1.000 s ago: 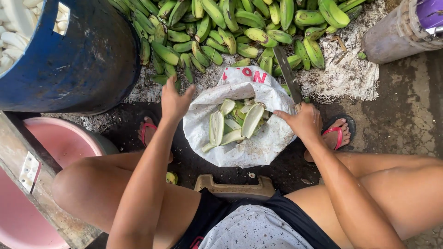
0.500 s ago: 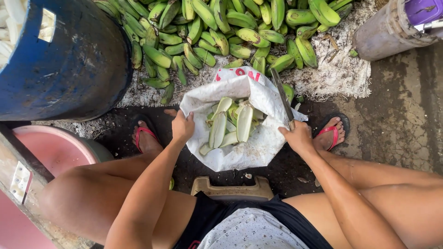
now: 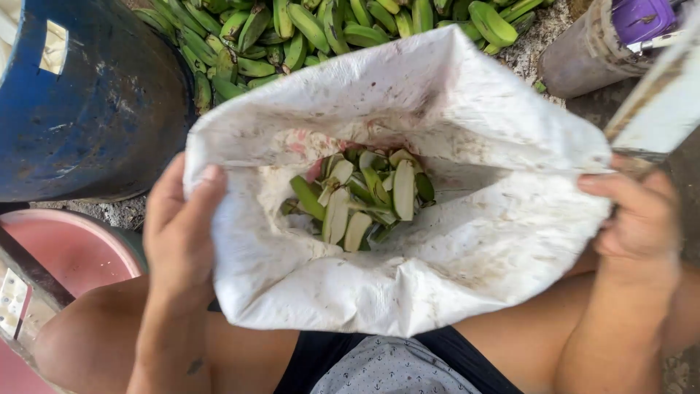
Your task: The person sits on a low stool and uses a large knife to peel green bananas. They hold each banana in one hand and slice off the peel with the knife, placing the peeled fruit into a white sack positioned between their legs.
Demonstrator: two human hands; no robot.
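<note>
A white woven sack fills the middle of the view, lifted up close over my lap with its mouth open. Inside lie several green and pale banana peels. My left hand grips the sack's left edge, thumb over the rim. My right hand grips the right edge and also holds a knife, whose broad pale blade slants up to the top right corner.
A pile of green bananas lies on the ground behind the sack. A large blue barrel stands at the left, a pink basin below it, and a grey container with a purple top at the top right.
Both hands have raised the sack from the ground up toward the camera, so it now looks much larger and hides my feet and the small stool.
</note>
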